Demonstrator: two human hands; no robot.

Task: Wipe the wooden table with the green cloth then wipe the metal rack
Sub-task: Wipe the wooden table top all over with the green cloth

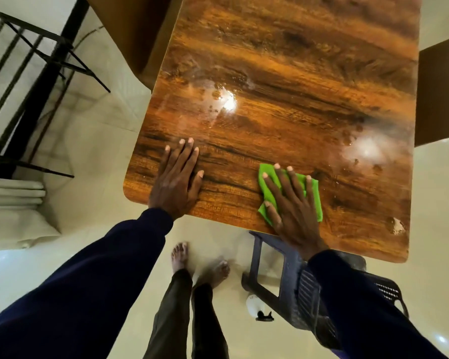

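Two hands lie flat on the glossy brown wood-grain table (283, 112). Our left hand (176, 182) rests bare near the edge, fingers straight and close together. Our right hand (290, 203) has its fingers spread and presses the small bright green cloth (267, 193) under the palm, the corners of the cloth poking out on either side.

We judge the cloth soft, limp and light. It likely bunches if pushed from one edge, so flat pressure from above suits it better than a pinch. Beyond our fingertips, and to the right of the right hand, droplets and a wet sheen lie on the top, so the cloth should glide easily there.

The black thin-barred metal rack (34, 27) stands on the floor well to the left of the left hand. It looks rigid, and its narrow bars probably call for wrapping the cloth around each one.
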